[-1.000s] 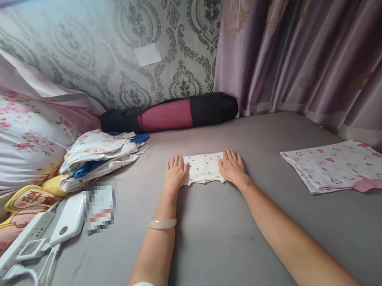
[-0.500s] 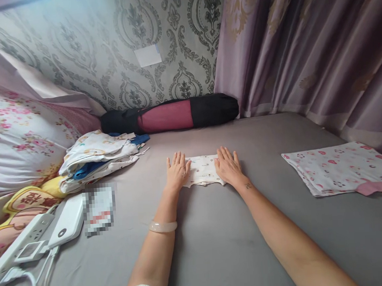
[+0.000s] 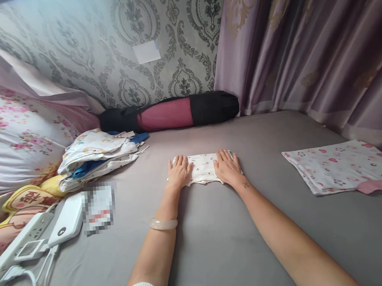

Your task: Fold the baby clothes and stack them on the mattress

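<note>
A small white garment with a tiny printed pattern (image 3: 203, 168) lies folded flat on the grey bed sheet (image 3: 213, 237). My left hand (image 3: 180, 172) rests palm down on its left end, fingers stretched out and pointing away from me. On its right end my right hand (image 3: 226, 166) lies flat too, fingers extended. Both hands touch the cloth without gripping it, and they cover parts of its two ends. A pale bangle (image 3: 164, 224) circles my left wrist area.
At right lies a folded white cloth with pink print (image 3: 339, 167). A pile of clothes (image 3: 96, 151) sits at left, near a power bank (image 3: 67, 219), a power strip (image 3: 21, 242) and a blurred packet (image 3: 99, 208). A black and red long bag (image 3: 166, 114) lies along the wall.
My hands stay flat on the garment, with slight shifts of the fingers. More of the cloth's outer ends shows beside them now. The view has shifted slightly.
</note>
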{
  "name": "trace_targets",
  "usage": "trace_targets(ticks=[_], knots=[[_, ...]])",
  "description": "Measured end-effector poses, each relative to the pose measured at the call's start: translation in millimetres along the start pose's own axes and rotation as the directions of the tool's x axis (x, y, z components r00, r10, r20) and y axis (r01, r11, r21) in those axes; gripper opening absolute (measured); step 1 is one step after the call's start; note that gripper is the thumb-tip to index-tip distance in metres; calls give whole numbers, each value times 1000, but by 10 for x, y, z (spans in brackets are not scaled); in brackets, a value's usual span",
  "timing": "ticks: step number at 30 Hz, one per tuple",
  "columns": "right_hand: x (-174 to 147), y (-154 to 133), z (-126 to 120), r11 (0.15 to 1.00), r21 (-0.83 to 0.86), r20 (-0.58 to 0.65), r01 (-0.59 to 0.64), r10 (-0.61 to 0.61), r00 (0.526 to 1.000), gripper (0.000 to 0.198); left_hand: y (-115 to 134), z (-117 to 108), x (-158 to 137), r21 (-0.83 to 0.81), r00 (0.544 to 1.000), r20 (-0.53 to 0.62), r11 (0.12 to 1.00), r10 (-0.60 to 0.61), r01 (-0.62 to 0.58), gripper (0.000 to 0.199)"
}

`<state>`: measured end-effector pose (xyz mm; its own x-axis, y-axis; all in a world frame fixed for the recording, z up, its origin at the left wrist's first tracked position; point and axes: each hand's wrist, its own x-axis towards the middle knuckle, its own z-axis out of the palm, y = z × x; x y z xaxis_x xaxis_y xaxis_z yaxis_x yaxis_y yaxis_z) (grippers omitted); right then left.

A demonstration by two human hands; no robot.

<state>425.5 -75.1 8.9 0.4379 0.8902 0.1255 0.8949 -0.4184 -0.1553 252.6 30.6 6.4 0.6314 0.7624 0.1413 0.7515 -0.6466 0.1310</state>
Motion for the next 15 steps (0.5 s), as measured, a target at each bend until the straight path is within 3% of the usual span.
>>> trace_targets(ticks=[5,15], knots=[[-21,-124,-35,996,41,-57,85,-83,995,55,144,-50,-10,22,995,-82,998,60,-58,53],[-40,-175,98,992,74,6,98,-98,995,55,257,44,-28,-22,994,21,994,110,-109,54]])
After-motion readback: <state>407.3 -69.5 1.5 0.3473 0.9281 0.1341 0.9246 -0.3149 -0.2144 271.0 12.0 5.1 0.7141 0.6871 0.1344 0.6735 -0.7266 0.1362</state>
